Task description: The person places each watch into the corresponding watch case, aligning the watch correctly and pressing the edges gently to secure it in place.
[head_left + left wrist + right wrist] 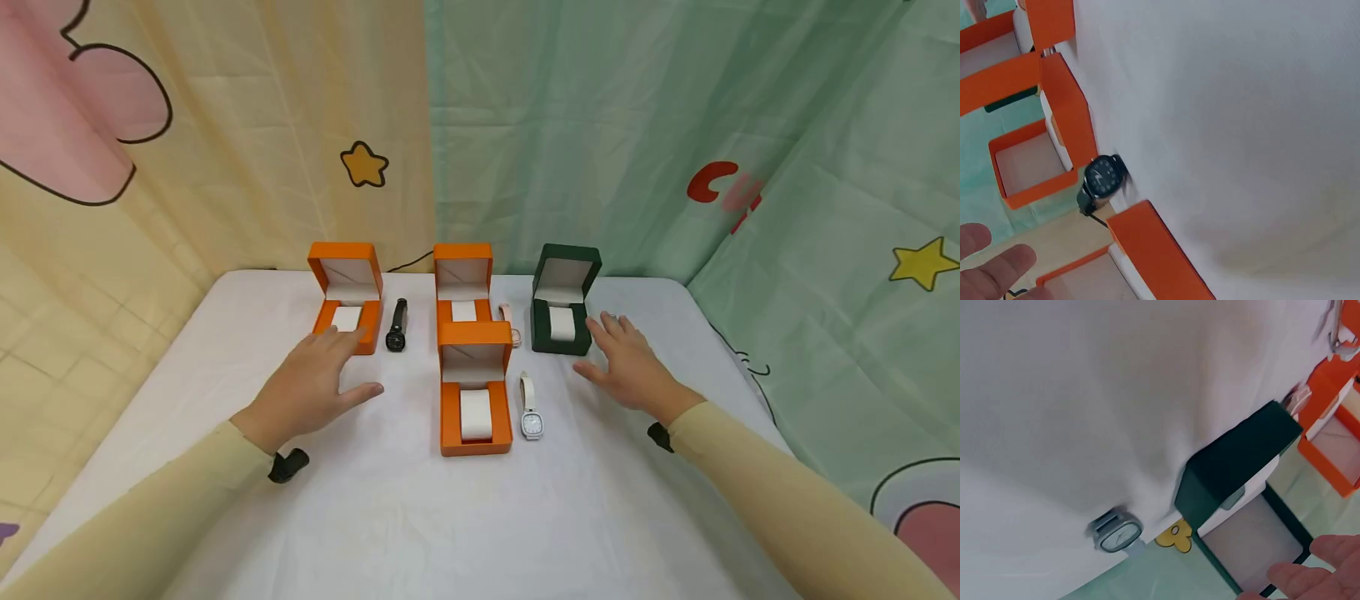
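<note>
Fingers (341, 343) over orange box (347, 317)

A near orange box (476, 392) is sitting open beside a white watch (530, 410), with another orange box (463, 283) standing behind and printed curtains (675, 125) hanging far.

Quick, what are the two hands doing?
Left hand: open, holding nothing, by the orange box.
Right hand: open, holding nothing, by the green box.
</note>
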`<action>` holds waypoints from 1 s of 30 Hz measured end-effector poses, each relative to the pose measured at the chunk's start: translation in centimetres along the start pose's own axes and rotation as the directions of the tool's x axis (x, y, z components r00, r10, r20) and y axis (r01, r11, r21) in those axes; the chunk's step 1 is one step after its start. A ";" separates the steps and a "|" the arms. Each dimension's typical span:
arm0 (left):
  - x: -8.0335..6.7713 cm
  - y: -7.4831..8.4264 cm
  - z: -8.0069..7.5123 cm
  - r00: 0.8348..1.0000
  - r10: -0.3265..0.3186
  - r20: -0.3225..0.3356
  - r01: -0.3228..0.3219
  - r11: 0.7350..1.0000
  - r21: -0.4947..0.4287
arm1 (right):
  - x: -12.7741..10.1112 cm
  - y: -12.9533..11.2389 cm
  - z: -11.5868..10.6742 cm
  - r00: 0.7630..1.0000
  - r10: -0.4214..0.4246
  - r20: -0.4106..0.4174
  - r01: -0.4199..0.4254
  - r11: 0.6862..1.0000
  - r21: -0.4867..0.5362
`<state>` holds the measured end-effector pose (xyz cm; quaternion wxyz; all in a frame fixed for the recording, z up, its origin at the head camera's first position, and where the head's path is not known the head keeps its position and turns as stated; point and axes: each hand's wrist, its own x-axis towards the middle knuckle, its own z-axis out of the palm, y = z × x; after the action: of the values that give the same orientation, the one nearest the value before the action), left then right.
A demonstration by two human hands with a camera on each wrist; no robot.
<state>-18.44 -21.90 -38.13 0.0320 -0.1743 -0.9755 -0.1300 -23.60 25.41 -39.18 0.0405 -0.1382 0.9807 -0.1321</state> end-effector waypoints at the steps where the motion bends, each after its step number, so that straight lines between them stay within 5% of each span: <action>1: 0.0 0.4 0.1 1.000 0.012 0.000 -0.012 1.000 -0.014 | -0.1 -0.3 0.0 1.000 -0.010 0.008 0.010 1.000 0.010; 16: 1.6 7.0 2.8 0.984 0.134 0.117 -0.118 0.984 -0.132 | -2.0 -4.0 1.5 0.956 -0.216 0.199 0.212 0.976 0.042; 22: 1.2 7.4 3.4 0.988 0.123 0.092 -0.106 0.981 -0.164 | -2.7 -4.6 2.2 0.934 -0.271 0.230 0.270 0.962 0.037; 30: 2.5 8.4 4.3 0.966 0.150 0.209 -0.137 0.988 -0.075 | -2.4 -5.1 3.4 0.916 -0.313 0.252 0.325 0.946 -0.007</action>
<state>-17.87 -12.32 -39.97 -0.0690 -0.2582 -0.9538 -0.1372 -19.60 20.50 -40.94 0.1373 -0.3124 0.9352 -0.0945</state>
